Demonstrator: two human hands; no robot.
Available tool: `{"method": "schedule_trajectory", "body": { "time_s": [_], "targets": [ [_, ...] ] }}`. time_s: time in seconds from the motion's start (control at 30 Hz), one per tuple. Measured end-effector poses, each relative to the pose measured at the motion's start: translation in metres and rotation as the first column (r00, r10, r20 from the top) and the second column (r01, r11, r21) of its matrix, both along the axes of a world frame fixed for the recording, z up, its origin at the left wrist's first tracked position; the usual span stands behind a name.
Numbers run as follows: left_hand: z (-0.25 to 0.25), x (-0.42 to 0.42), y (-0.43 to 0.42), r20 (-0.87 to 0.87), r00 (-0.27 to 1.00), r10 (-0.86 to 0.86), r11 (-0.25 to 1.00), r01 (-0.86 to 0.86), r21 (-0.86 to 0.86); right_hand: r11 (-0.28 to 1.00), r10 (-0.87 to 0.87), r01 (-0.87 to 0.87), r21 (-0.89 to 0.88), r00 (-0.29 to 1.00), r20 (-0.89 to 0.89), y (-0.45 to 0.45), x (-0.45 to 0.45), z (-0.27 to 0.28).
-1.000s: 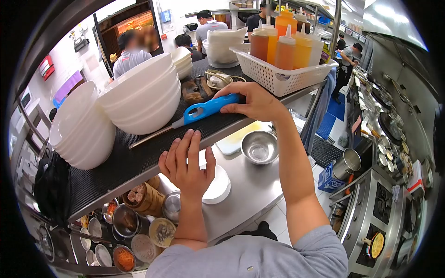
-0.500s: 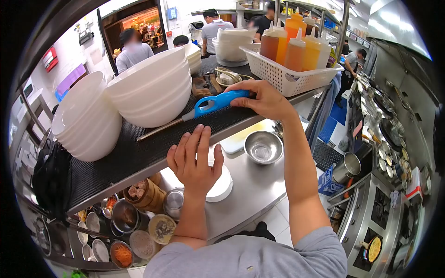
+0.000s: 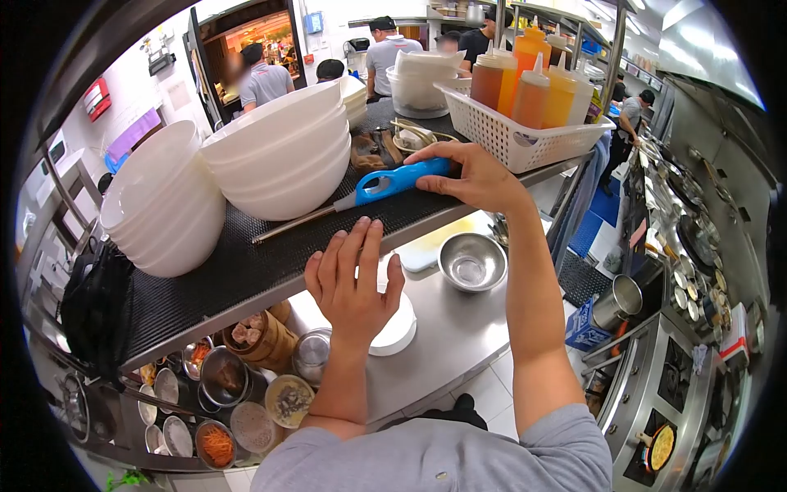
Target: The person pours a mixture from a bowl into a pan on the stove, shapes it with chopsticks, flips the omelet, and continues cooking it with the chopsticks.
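Fingers and thumb of my right hand [image 3: 471, 176] close round the end of a blue long-necked lighter [image 3: 393, 182], whose metal tip points left over the black-matted shelf [image 3: 221, 287]. My left hand [image 3: 354, 283] has its fingers spread at the shelf's front edge, below the lighter's neck, holding nothing. Stacked white bowls [image 3: 283, 156] stand behind the lighter's tip, with another stack [image 3: 168, 205] to their left. A brown object [image 3: 373, 152] and a coiled cable [image 3: 410, 135] lie behind the handle.
A white basket [image 3: 525, 148] of sauce bottles stands on the shelf at right. Below are a steel bowl [image 3: 472, 262], a bamboo steamer [image 3: 270, 344] and several food containers. Stove burners [image 3: 660, 447] are at far right. People stand in the background.
The view has shifted, so the shelf and its contents appear slightly further right. My right hand keeps its hold on the lighter. A background person near the doorway has turned.
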State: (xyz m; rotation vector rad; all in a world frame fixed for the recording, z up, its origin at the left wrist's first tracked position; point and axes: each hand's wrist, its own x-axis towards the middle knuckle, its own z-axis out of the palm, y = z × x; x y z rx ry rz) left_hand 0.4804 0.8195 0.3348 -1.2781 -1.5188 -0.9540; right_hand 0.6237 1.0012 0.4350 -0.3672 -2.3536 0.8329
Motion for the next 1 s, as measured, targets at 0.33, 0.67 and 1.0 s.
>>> {"method": "schedule_trajectory", "body": {
  "time_s": [0.33,0.67,1.0],
  "targets": [
    [0.000,0.000,-0.001,-0.005,1.000,-0.004,1.000,0.004,-0.018,0.988,0.156,-0.157,-0.016,0.987,-0.039,0.009,0.000,-0.006],
    [0.000,0.000,-0.001,-0.007,1.000,-0.014,1.000,0.014,-0.008,0.998,0.010,-0.008,0.055,0.999,-0.032,0.011,-0.002,-0.008],
    [0.003,-0.007,0.004,-0.260,0.963,0.068,0.997,-0.073,-0.009,0.953,0.084,0.020,0.303,0.941,-0.327,0.024,-0.006,-0.026]
  ]
}}
